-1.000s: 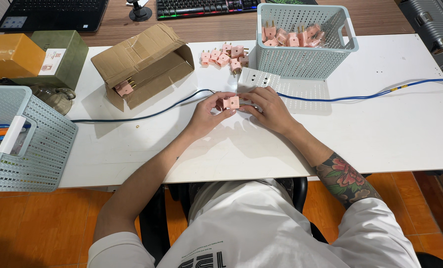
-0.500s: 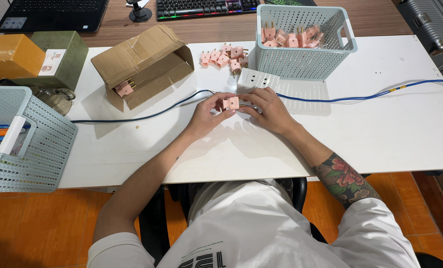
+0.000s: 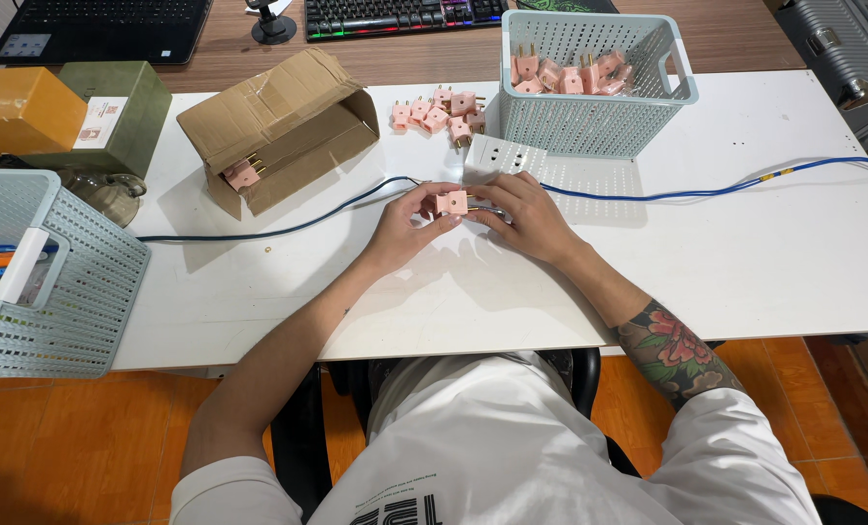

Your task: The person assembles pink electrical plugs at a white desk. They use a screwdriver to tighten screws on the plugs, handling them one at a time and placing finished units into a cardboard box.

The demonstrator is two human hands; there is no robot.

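On the white bench (image 3: 745, 262), both hands, left hand (image 3: 403, 228) and right hand (image 3: 526, 216), close on a pink plug (image 3: 451, 202) just before the socket block (image 3: 502, 160). It looks light, rigid; best pinched by its body, not its pins.

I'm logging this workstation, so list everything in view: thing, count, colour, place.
pink plug: one, pink, held between both hands
loose plugs: a small pile, pink, table's far middle
mesh basket: one, pale blue, far right, plugs inside
white socket block: one, beyond the hands
blue cable: one, across the table
cardboard box: one, brown, on its side, far left
side basket: one, pale blue, left edge
table: one, white
left hand: on the plug
right hand: on the plug
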